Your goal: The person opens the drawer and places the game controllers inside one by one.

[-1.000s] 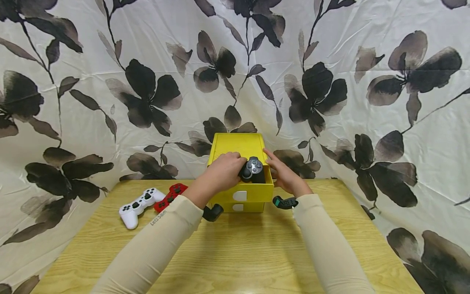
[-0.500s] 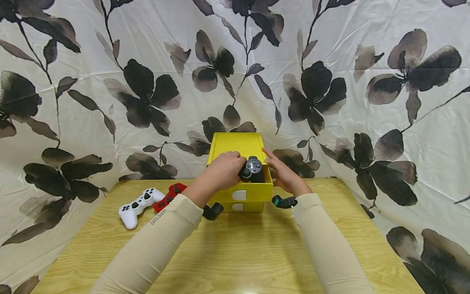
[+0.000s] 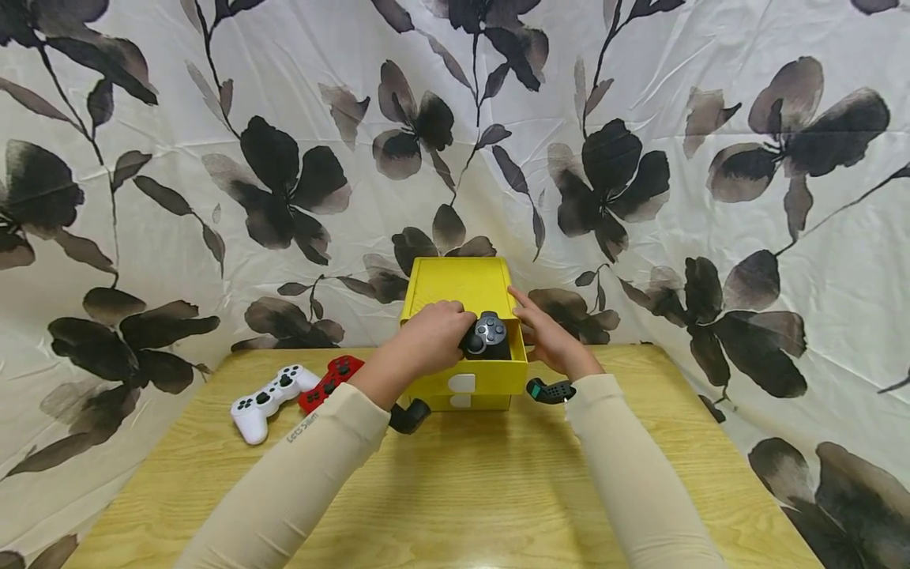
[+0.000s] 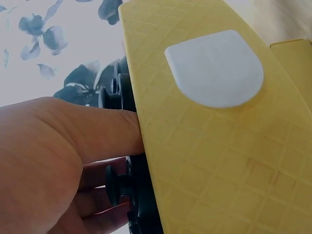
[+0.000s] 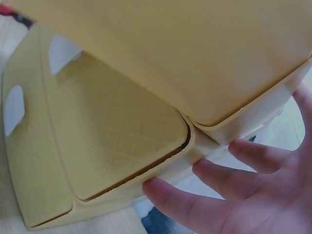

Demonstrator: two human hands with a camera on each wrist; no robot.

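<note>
A black game controller (image 3: 490,329) sits partly inside the pulled-out upper drawer (image 3: 498,378) of a yellow drawer box (image 3: 462,280). My left hand (image 3: 430,338) grips the controller; in the left wrist view the thumb lies over it near the sticks, with fingers behind. The drawer front carries a white rounded tab (image 4: 217,68). Against the box's right side rests my right hand (image 3: 554,338). Its extended fingertips touch the side wall in the right wrist view, where closed lower drawers (image 5: 117,131) show under the upper one. The left side of the controller is hidden by my left hand.
A white game controller (image 3: 266,399) and a red one (image 3: 330,383) lie on the wooden table (image 3: 498,490) left of the box, the red one partly behind my left sleeve. A floral cloth (image 3: 498,158) hangs behind.
My left hand and the black controller have shifted slightly down and toward me. The upper drawer's front has come out a little further. The right hand stays in place.
</note>
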